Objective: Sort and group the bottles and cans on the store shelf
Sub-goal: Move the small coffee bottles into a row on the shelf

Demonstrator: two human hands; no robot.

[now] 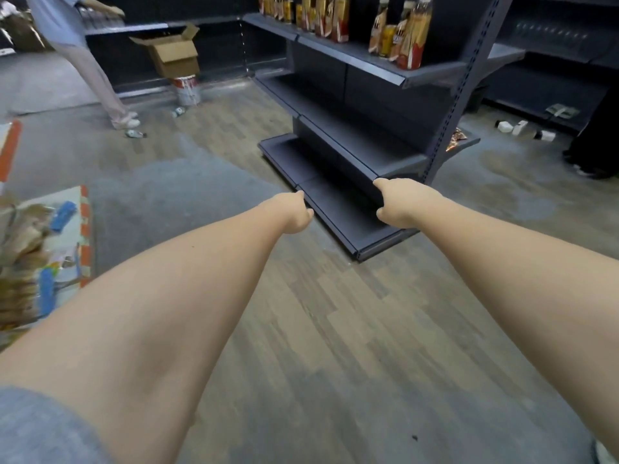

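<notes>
A dark grey store shelf unit point(338, 142) stands ahead on the floor. Its top visible shelf carries amber bottles with yellow and red labels point(407, 35), and more of them point(321, 11) further back. The lower shelves are bare. Both my arms stretch forward. My left hand point(293, 212) is beside the bottom shelf's front edge. My right hand point(400, 205) is at the near corner of the shelf above it. The fingers of both hands are hidden behind the hands. Two small bottles point(134, 133) point(178, 112) lie on the floor at the left.
Another person point(83, 58) stands at the far left by a second shelf, near an open cardboard box point(174, 51) on a white bucket point(187, 90). Printed cartons point(50, 242) lie at my left. Small boxes point(522, 128) litter the floor at the right, near a dark-clothed person point(596, 135).
</notes>
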